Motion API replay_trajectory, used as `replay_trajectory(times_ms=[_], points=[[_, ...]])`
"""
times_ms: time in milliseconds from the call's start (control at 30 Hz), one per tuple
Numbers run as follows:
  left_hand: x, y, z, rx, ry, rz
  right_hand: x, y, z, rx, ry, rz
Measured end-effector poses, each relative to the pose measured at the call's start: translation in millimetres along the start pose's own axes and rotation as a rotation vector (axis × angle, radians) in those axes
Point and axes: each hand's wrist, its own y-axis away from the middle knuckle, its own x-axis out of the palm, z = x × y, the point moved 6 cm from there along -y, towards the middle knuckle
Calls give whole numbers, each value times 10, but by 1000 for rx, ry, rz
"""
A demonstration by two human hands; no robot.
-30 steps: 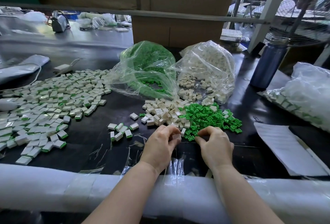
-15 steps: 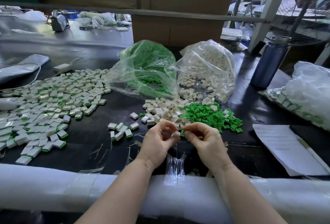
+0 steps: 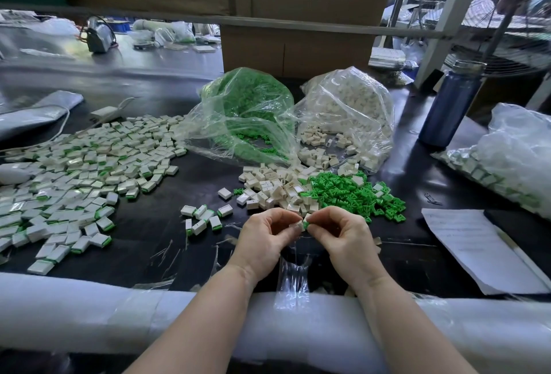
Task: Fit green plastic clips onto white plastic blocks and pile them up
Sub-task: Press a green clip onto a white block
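Note:
My left hand [image 3: 264, 238] pinches a white block [image 3: 295, 223] just above the dark table. My right hand [image 3: 343, 235] pinches a green clip [image 3: 306, 225] pressed against that block's end. Behind the hands lie loose white blocks [image 3: 274, 187] and a heap of loose green clips [image 3: 351, 191]. A few fitted blocks [image 3: 202, 217] sit to the left of my hands, and a wide spread of fitted blocks [image 3: 80, 171] covers the table's left side.
Two open plastic bags stand behind: one of green clips [image 3: 247, 111], one of white blocks [image 3: 348, 108]. A blue bottle [image 3: 447, 105] stands at the right, with another bag of parts [image 3: 512, 159] and a paper sheet [image 3: 483, 248]. A white padded edge [image 3: 89, 311] runs along the table front.
Both hands lifted off the loose heap and drew back toward me, coming together. The right hand now holds a green clip against the block in the left hand.

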Motion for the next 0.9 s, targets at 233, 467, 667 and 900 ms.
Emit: replay_trajectory(times_ms=[233, 467, 667, 900], points=[[9, -6, 7, -2, 16, 8, 23, 0, -27, 41, -18, 45], [24, -7, 24, -4, 2, 20, 18, -2, -37, 59, 25, 32], [31, 1, 35, -18, -21, 35, 3, -14, -82, 82, 110, -5], [15, 14, 12, -20, -12, 30, 14, -8, -80, 95, 108, 25]])
